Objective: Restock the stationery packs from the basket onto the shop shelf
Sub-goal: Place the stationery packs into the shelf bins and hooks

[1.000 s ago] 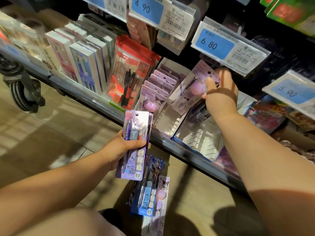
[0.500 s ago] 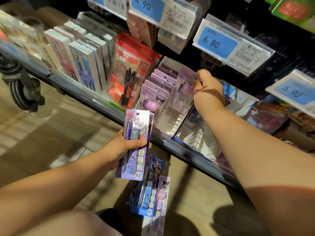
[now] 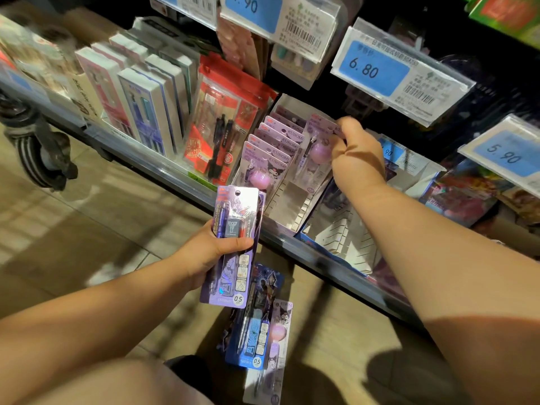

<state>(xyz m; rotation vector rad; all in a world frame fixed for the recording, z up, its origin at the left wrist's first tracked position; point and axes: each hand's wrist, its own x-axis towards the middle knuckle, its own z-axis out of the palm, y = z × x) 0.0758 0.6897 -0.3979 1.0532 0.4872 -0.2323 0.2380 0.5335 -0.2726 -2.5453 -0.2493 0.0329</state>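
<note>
Starting at the far left, you have a black caster wheel (image 3: 39, 147) on the tiled floor in front of the shelf (image 3: 140, 154). On the shelf stand white boxed pen sets (image 3: 146, 109), upright in a row, with a red pen pack (image 3: 225, 127) just beside them. Your left hand (image 3: 209, 254) sits low in front of the shelf edge, fingers curled behind and thumb clamped across the front of a purple pencil pack (image 3: 233, 276) marked 0.5. You hold it upright, its top level with the shelf rail. Below it show a blue pencil pack (image 3: 255, 328) and a lilac pack (image 3: 279, 343); you cannot tell whether the same hand holds them or they lie on something. On the shelf past the red pack, a white display box (image 3: 292, 209) holds a row of Kuromi packs (image 3: 274, 147) leaning one behind another along its left side. Your right hand (image 3: 358, 154) reaches into that box, fingers curled together and pinching the top right corner of one more Kuromi pack (image 3: 317, 147). That pack stands just beside the row, its lower end down in the box. Above hang price tags: 4.90 (image 3: 252, 8) over the red pack, 6.80 (image 3: 377, 68) over your right hand, and 5.90 (image 3: 505, 154) at the far right, with colourful packs (image 3: 464, 197) under it.
</note>
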